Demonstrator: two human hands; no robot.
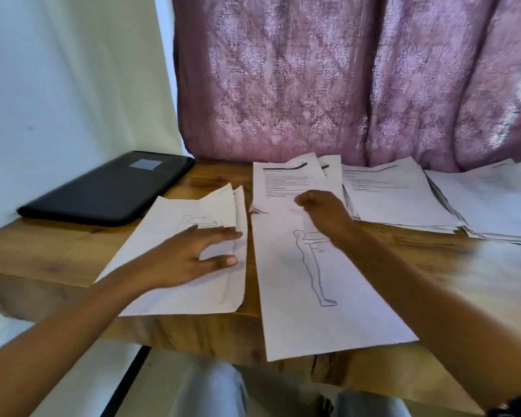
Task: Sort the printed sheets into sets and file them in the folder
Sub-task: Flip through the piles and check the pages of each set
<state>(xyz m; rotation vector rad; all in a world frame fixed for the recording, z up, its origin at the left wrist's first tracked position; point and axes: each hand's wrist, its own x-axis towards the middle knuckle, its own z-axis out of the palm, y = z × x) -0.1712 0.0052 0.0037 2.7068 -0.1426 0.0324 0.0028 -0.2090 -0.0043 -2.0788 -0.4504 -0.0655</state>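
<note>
Five lots of paper lie spread before us, the sorting seemingly well under way. Nearest, a single figure sheet overhangs the front edge of the tabletop. Just left of it sits a small figure pile, behind it a text pile, and to the right two thicker lots, the middle stack and the far-right stack. Our left hand rests flat, fingers straight, on the small figure pile. Our right hand curls at the figure sheet's top edge; whether it pinches the paper we cannot tell. Filing, we judge, has not begun: the black folder lies closed at the left rear, apart from the stacks, beside a mauve curtain.
</note>
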